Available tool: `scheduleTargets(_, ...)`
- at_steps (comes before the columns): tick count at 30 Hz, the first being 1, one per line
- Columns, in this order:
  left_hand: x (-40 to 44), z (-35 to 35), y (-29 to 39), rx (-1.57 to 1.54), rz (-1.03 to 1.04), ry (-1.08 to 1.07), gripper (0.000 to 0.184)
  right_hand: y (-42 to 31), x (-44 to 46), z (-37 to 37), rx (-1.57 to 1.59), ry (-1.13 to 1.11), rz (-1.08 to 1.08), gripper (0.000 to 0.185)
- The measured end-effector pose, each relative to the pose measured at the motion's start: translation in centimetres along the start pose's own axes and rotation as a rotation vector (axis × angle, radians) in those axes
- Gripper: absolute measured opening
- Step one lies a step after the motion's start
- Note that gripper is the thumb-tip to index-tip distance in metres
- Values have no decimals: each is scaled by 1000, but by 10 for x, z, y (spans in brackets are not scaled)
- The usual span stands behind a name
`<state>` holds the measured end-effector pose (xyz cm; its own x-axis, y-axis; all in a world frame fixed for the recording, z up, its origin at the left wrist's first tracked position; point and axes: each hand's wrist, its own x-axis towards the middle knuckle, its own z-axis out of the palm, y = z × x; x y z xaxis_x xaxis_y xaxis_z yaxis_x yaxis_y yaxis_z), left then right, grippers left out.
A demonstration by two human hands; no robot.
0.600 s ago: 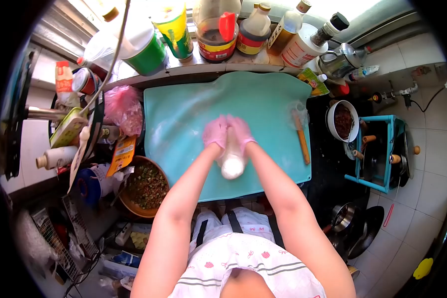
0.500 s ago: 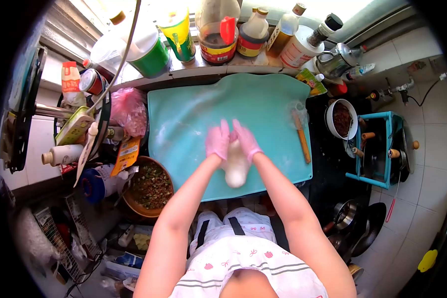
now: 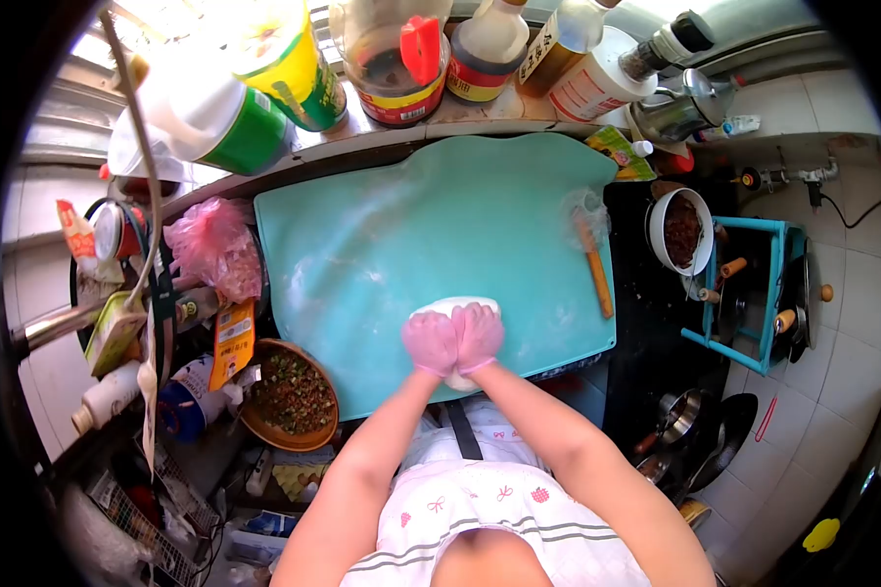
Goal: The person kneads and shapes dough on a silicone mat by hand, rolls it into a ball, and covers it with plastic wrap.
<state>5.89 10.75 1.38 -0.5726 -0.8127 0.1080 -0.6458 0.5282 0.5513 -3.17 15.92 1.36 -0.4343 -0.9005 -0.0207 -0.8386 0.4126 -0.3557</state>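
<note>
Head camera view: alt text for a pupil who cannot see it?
Pink-gloved left hand and right hand rest side by side on a white lump, apparently dough, on a teal mat. A wooden stick lies near the mat's right edge, a food bowl by its lower left.

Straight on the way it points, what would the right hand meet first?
The right hand would likely meet the far edge of the white dough first, then turquoise mat; its downward angle is hard to judge.
</note>
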Motion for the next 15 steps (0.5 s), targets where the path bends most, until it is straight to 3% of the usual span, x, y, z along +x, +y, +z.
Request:
scheduleTargets(4, 30, 13, -14, -15, -131, 1, 31, -4, 45, -2, -13, -107, 48, 22)
scheduleTargets(7, 57, 40, -30, -153, -140, 189, 32, -10, 90, 4, 72, -247, 242, 25)
scheduleTargets(10, 93, 15, -13, 42, -529, -92, 35, -11, 114, 16, 195, -31, 259, 28)
scheduleTargets(15, 124, 28, -22, -3, -648, 26, 39, -5, 152, 22, 369, 110, 339, 34)
